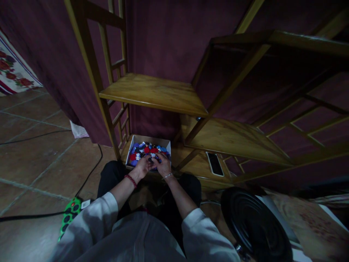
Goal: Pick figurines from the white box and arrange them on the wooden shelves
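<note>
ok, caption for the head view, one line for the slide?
Both hands, left hand and right hand, reach into a box of small colourful pieces on a low wooden shelf, phone alongside.

The small pieces [147, 150] in the box [149, 138] are too tiny and dim to identify. Both hands' fingertips [151, 160] hide among them, so any grip is unclear. The black round object [253, 222] is cut off by the bottom edge.
</note>
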{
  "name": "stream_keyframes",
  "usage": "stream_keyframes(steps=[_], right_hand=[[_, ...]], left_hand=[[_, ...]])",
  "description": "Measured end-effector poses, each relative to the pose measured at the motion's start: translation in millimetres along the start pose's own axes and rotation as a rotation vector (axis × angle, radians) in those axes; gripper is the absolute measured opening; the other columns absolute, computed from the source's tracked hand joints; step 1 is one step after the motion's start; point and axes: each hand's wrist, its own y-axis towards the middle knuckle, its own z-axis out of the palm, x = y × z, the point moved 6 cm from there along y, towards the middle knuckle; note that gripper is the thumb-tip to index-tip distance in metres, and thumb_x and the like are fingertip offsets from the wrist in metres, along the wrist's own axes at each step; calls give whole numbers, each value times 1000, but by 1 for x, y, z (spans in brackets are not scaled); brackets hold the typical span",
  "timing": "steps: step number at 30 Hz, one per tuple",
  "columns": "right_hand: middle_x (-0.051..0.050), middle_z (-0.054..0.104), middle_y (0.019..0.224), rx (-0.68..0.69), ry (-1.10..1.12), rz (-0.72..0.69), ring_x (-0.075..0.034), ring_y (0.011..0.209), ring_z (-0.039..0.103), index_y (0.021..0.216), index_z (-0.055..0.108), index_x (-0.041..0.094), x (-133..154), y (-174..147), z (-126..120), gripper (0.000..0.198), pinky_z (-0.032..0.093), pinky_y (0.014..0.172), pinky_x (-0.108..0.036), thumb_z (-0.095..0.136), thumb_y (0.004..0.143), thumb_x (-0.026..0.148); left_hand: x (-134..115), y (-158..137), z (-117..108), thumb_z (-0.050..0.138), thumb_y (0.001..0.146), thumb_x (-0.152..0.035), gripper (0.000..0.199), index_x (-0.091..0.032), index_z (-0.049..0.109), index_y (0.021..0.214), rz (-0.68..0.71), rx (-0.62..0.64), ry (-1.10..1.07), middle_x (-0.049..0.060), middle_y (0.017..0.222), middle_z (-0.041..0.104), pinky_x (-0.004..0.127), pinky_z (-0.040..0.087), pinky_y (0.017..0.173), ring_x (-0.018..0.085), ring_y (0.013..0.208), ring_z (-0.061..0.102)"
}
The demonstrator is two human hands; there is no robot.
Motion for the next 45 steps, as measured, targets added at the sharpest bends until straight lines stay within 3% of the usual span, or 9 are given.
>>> stream_keyframes(steps=[19, 25, 36, 45], right_hand=[[-4, 66, 97, -41, 126, 144, -17, 87, 61, 97, 65, 24, -17, -6, -8, 25, 48, 79, -30, 55, 76, 36], [-4, 68, 91, -59, 156, 140, -18, 83, 61, 96, 65, 22, -15, -3, -17, 28, 49, 77, -31, 53, 77, 38], [-4, 68, 92, -95, 161, 126, -17, 79, 62, 97, 64, 21, -6, -8, -36, 29, 50, 71, -29, 51, 77, 39], [-4, 68, 94, -104, 119, 138, -19, 87, 62, 95, 65, 22, -10, -13, -48, 27, 49, 80, -32, 52, 77, 38]], left_hand=[[1, -14, 26, 40, 83, -16, 17, -15, 51, 71, 6, -67, -75, 0, 57, 55, 24, 47, 58, 11, 52, 56], [1, -16, 35, 40, 83, -16, 17, -16, 49, 69, 28, -66, -73, -4, 46, 44, 22, 45, 53, 10, 43, 50], [7, -22, 49, 43, 81, -16, 15, -15, 52, 69, 12, 7, -86, 0, 54, 54, 22, 45, 53, 10, 48, 53], [16, -16, 51, 53, 77, -16, 6, -13, 56, 72, 35, -19, -97, 0, 58, 59, 22, 47, 54, 10, 49, 55]])
